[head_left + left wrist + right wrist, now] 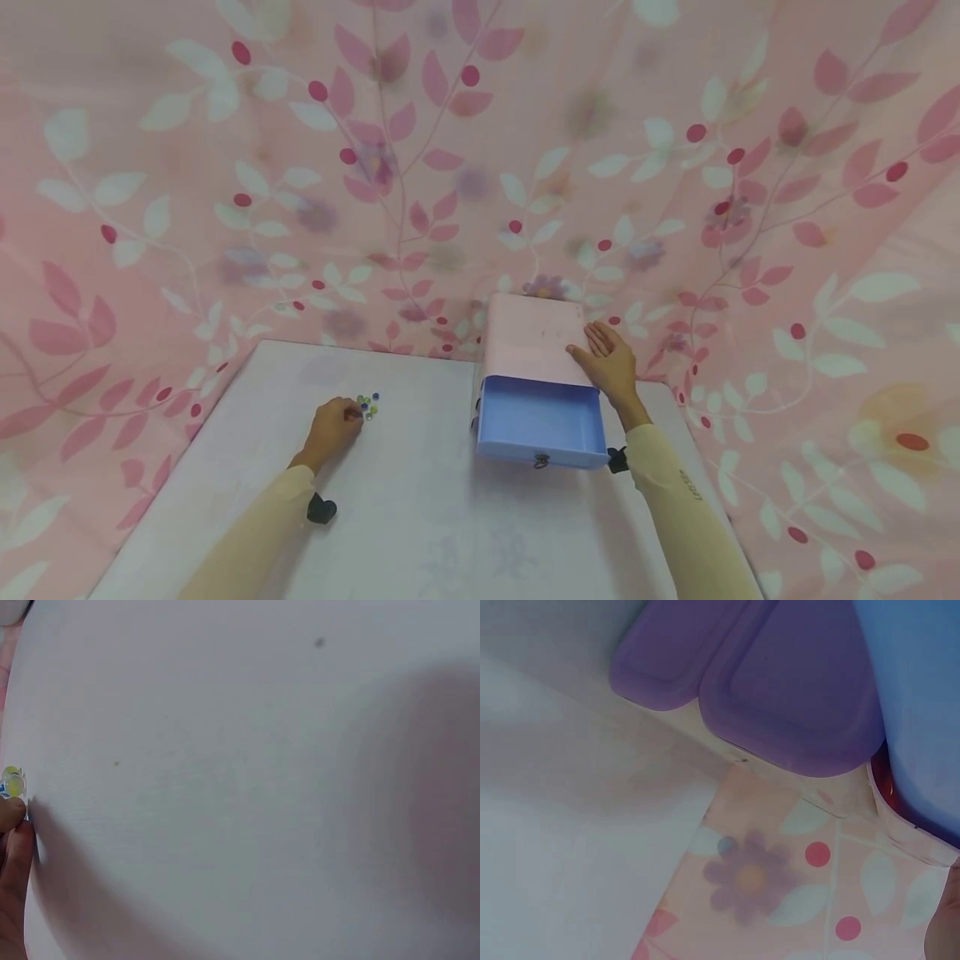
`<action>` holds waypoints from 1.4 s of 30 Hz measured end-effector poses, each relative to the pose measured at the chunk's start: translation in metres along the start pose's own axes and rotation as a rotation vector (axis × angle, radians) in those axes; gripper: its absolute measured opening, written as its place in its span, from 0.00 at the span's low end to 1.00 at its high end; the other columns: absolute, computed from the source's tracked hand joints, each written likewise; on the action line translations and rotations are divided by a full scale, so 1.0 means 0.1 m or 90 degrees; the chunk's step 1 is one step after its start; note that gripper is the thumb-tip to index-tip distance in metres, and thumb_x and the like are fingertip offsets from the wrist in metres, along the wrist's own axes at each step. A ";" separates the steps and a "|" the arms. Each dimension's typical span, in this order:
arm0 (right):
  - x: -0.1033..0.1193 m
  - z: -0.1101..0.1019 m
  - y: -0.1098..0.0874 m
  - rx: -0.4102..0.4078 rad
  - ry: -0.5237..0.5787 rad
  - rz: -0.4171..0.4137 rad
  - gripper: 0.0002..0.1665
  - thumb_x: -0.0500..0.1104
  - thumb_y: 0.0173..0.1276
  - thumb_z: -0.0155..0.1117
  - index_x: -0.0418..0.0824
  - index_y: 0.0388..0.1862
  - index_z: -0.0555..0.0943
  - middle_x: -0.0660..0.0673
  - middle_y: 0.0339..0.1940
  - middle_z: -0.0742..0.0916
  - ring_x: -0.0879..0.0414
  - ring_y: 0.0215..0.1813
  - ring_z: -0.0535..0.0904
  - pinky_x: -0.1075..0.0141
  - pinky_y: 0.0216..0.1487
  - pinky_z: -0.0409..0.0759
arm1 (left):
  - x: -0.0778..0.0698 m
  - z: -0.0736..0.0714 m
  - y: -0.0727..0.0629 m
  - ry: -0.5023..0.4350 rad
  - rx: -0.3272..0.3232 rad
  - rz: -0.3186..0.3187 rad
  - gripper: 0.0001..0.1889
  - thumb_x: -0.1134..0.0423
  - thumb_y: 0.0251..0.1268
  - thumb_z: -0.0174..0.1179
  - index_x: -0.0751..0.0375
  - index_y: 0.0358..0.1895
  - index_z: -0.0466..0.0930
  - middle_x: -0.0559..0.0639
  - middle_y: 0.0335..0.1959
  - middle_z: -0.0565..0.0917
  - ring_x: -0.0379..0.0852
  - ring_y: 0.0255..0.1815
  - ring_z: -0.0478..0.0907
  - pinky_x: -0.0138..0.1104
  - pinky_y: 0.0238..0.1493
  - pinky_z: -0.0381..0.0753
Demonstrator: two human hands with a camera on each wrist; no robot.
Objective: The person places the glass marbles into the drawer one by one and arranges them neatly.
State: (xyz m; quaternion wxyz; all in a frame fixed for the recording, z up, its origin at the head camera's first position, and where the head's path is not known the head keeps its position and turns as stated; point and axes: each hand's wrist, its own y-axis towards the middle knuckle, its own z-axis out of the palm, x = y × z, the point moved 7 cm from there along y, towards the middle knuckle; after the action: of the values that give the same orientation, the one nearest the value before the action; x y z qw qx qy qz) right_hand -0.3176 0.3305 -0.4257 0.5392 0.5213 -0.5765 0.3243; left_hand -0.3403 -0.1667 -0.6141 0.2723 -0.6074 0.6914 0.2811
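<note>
Several small glass beads [367,405], blue, green and yellow, lie grouped on the white table, some also at the left edge of the left wrist view. My left hand [335,425] is right at them, thumb and fingertips together; I cannot tell whether a bead is between them. A small drawer cabinet [534,337] with a pale pink top stands at the back right. Its blue drawer [540,459] is pulled out toward me, a metal ring or key [541,462] at its front. My right hand [611,367] rests against the cabinet's right side, fingers extended, thumb over the top edge.
Below the blue drawer, purple drawers [795,690] show closed in the right wrist view. The white table [420,517] reaches back to a pink floral cloth [420,192] that hangs behind and along both sides. Dark wrist-worn pieces [321,509] sit by both sleeves.
</note>
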 end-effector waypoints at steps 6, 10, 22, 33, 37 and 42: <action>-0.13 -0.01 0.07 -0.007 -0.009 -0.015 0.51 0.42 0.52 0.80 0.37 0.72 0.65 0.42 0.69 0.74 0.53 0.69 0.70 0.70 0.63 0.69 | -0.03 0.00 0.01 0.029 -0.007 0.016 0.09 0.72 0.56 0.63 0.67 0.42 0.82 0.56 0.36 0.81 0.50 0.37 0.77 0.43 0.41 0.79; -0.07 -0.01 0.04 -0.003 -0.003 -0.008 0.50 0.40 0.53 0.79 0.35 0.72 0.65 0.40 0.70 0.73 0.52 0.69 0.69 0.69 0.63 0.69 | -0.07 0.01 0.02 0.032 -0.013 0.028 0.09 0.73 0.55 0.63 0.65 0.41 0.83 0.55 0.36 0.81 0.49 0.36 0.77 0.42 0.41 0.80; 0.19 0.02 -0.10 0.014 -0.012 -0.010 0.47 0.34 0.55 0.76 0.30 0.71 0.64 0.35 0.69 0.72 0.45 0.70 0.68 0.60 0.65 0.67 | -0.20 0.04 -0.02 -0.034 -0.044 0.076 0.11 0.77 0.52 0.66 0.65 0.40 0.81 0.55 0.38 0.82 0.48 0.37 0.80 0.40 0.42 0.82; 0.16 0.01 -0.08 0.007 -0.001 -0.010 0.48 0.34 0.54 0.76 0.30 0.71 0.64 0.34 0.70 0.72 0.44 0.70 0.67 0.60 0.65 0.68 | -0.49 0.05 -0.04 -0.115 -0.037 0.136 0.12 0.77 0.50 0.69 0.63 0.38 0.82 0.53 0.37 0.84 0.47 0.37 0.82 0.37 0.42 0.83; 0.16 0.02 -0.08 0.007 -0.006 -0.008 0.48 0.34 0.54 0.76 0.30 0.71 0.63 0.34 0.70 0.72 0.44 0.70 0.67 0.60 0.65 0.68 | -0.57 0.06 -0.01 -0.137 -0.035 0.155 0.11 0.76 0.51 0.69 0.61 0.38 0.83 0.51 0.36 0.84 0.46 0.36 0.83 0.33 0.40 0.83; -0.07 -0.01 0.02 -0.006 -0.001 -0.016 0.50 0.40 0.53 0.79 0.35 0.72 0.64 0.39 0.70 0.73 0.50 0.70 0.69 0.66 0.64 0.68 | -0.77 0.05 0.00 -0.196 -0.027 0.184 0.11 0.76 0.52 0.69 0.63 0.38 0.83 0.53 0.37 0.84 0.48 0.38 0.84 0.32 0.41 0.84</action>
State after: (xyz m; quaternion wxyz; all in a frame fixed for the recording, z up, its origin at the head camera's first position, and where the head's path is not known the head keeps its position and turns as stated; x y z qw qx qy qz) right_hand -0.3200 0.3333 -0.4315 0.5452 0.5262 -0.5716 0.3148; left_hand -0.3315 -0.1103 -0.5621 0.3190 -0.4575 0.7152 0.4213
